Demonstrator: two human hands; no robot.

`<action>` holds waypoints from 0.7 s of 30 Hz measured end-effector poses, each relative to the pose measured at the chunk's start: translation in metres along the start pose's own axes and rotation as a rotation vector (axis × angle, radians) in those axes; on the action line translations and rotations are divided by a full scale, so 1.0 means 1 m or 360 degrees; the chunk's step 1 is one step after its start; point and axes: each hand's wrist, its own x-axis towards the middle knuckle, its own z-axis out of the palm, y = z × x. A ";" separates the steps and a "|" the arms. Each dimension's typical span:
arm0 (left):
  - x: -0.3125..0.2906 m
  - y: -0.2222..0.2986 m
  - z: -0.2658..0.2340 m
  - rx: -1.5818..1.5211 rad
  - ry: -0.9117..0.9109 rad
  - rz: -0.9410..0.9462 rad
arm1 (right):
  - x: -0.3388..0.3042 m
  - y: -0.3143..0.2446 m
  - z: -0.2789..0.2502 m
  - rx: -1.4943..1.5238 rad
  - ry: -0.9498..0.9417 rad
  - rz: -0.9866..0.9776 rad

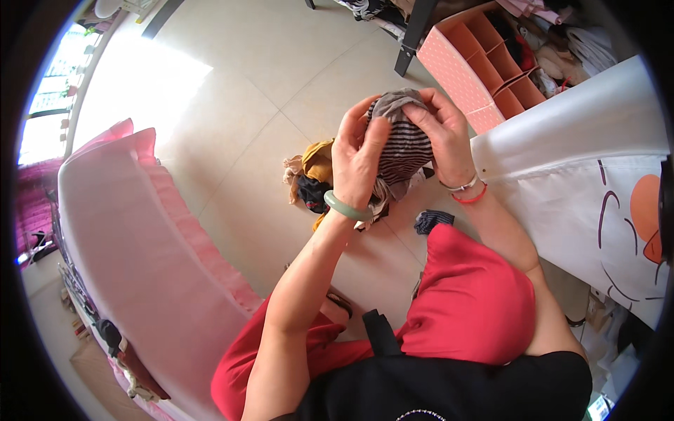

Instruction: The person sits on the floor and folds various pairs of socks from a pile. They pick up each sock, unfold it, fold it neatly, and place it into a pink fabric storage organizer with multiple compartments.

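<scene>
A small striped garment (406, 144), dark and light grey with a plain grey band at the top, is held up in front of me in a bunch. My left hand (357, 156), with a green bangle at its wrist, presses against its left side, thumb up near the band. My right hand (448, 137) grips the other side, the thumb on the grey band. Whether it is a sock or another piece of clothing I cannot tell. Below it on the floor lies a pile of clothes with a mustard piece (318, 163) and a black piece (311, 194), partly hidden by my left hand.
A dark striped rolled cloth (433, 221) lies on the floor by my red-covered knee. At the upper right stands a pink divided storage box (460, 74), with clothes beyond it. A white cover with a cartoon drawing (569, 203) is on the right, a pink-edged bed (133, 238) on the left.
</scene>
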 end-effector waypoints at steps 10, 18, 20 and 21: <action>0.013 -0.010 0.000 -0.0097 0.0089 0.0116 | -0.005 0.001 0.008 -0.0480 -0.0024 -0.0308; 0.037 0.006 -0.009 -0.0435 0.0116 -0.0235 | -0.012 0.010 -0.014 -0.0983 -0.0062 -0.0350; 0.043 0.006 -0.014 -0.0431 0.0101 -0.0156 | -0.010 0.011 -0.023 -0.1260 -0.0170 -0.0304; 0.046 0.006 -0.016 -0.0411 0.0102 -0.0150 | -0.011 0.010 -0.025 -0.1273 -0.0169 -0.0309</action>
